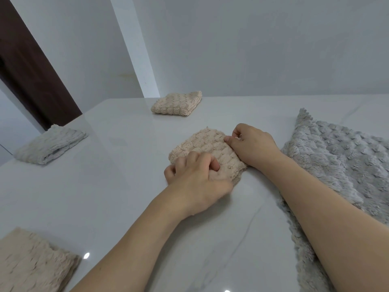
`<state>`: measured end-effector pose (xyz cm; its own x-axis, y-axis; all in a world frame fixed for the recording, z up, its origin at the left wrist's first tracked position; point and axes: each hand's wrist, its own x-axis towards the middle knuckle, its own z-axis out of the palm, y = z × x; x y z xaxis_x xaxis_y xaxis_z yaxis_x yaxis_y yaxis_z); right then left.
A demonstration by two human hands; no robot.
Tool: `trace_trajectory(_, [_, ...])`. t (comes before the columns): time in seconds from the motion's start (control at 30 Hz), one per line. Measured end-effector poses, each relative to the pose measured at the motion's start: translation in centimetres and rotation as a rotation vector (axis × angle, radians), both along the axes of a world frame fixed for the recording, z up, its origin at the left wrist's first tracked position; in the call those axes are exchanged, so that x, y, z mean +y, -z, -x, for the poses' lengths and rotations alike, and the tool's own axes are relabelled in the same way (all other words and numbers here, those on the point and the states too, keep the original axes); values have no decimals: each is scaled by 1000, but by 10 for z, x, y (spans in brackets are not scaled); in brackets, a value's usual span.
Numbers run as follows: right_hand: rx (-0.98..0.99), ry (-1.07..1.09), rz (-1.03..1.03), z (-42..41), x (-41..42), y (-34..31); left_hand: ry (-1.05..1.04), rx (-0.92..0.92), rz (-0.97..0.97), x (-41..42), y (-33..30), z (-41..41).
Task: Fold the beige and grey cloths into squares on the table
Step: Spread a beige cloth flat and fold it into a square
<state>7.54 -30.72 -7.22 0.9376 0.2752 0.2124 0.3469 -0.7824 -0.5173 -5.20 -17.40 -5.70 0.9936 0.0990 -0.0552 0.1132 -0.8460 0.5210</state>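
Slick white table, center frame: left hand and right hand pinching beige cloth; could slide, unfolding.

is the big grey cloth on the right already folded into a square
No, the grey cloth lies spread open on the table under the right forearm.

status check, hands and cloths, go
Left hand and right hand both grip the small folded beige textured cloth on the white marble table. Large grey fluffy cloth lies unfolded under the right forearm. Nothing in the way.
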Motion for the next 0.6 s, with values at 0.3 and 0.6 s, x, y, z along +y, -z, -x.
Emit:
trace_trajectory(0.3, [7, 0, -33, 2, 0, -2, -249, -48, -301, 11, 15, -12])
trace_trajectory(0.6, [36, 21, -70, 3, 1, -3, -159, 97, -320, 18, 14, -9])
